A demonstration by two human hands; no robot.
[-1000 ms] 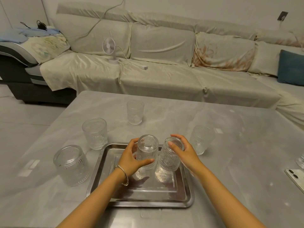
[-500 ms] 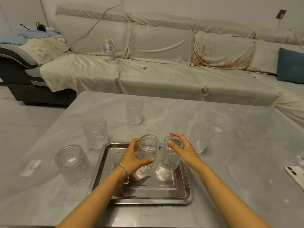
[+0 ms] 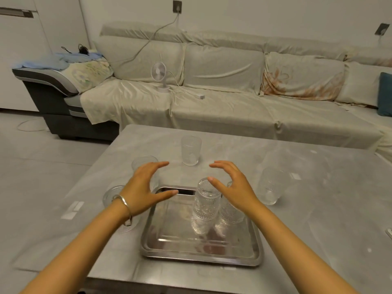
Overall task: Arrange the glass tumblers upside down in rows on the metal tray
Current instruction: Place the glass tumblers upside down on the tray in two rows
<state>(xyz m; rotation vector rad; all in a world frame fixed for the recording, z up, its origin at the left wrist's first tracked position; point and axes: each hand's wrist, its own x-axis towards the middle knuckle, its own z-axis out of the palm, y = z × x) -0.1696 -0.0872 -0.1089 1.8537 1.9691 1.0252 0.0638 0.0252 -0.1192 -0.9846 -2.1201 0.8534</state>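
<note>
Two ribbed glass tumblers stand upside down side by side at the far right of the metal tray: the left one in full view, the right one partly behind my right hand. Both hands hover open above the tray's far edge, holding nothing. My left hand with a bracelet covers part of an upright tumbler and another glass at the left. One upright tumbler stands beyond the tray, another to its right.
The grey marble table ends close to a cloth-covered sofa carrying a small white fan. A white phone shows at the table's right edge. Pale labels lie on the table at the left.
Both hands let go of the two inverted tumblers and lifted up and forward with fingers spread. The camera tilted up and shifted, showing more of the sofa and wall.
</note>
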